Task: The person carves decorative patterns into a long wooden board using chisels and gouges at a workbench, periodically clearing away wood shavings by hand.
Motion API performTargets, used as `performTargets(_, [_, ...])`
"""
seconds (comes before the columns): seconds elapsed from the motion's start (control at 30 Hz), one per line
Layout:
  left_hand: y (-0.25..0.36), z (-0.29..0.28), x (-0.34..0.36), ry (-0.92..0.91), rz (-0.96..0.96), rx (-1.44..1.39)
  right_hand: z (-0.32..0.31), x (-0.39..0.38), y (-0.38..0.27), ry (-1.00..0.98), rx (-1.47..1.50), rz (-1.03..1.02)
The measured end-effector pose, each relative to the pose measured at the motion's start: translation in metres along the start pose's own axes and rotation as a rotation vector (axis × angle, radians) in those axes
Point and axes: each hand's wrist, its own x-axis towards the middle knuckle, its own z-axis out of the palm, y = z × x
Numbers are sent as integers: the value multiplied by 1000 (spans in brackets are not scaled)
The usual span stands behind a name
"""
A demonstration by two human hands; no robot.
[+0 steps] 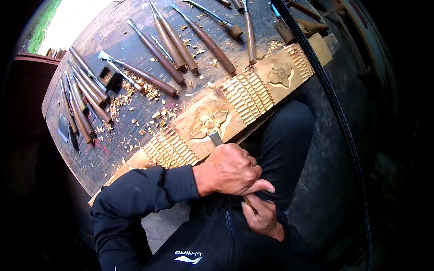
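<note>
A carving chisel (pixel 216 138) slants across the near edge of a long wooden board. Its flat metal tip rests at the lower rim of a carved flower (pixel 209 122). My left hand (pixel 231 169) is closed around the shaft just behind the blade. Lower down, my right hand (pixel 263 217) grips the wooden handle near its end, close to my jacket. The pale board (pixel 235 125) runs diagonally along the table's near edge. It bears bands of ridged grooves on both sides of this flower, and a second carved flower (pixel 280 75) farther right.
On the dark worktable (pixel 131 36), several wooden-handled chisels (pixel 203 43) lie spread along the far side. More chisels (pixel 86 97) are bunched at the left. Wood shavings (pixel 149 92) are scattered among them. A wooden mallet-like tool (pixel 312 27) lies far right. A black cord (pixel 337 106) hangs across the right side.
</note>
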Motion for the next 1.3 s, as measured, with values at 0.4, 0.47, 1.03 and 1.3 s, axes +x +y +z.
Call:
performTargets(0.4, [0, -4, 3, 23, -6, -26, -4, -1, 6, 20, 30, -8])
performTargets(0.47, [1, -3, 4, 19, -3, -31, -10, -2, 4, -20, 4, 3])
performTargets(1.03, [-4, 0, 5, 75, -23, -22, -5, 4, 7, 2, 71, 21])
performTargets(1.3, [-9, -6, 10, -60, 213, -97, -31, -6, 20, 38, -63, 66])
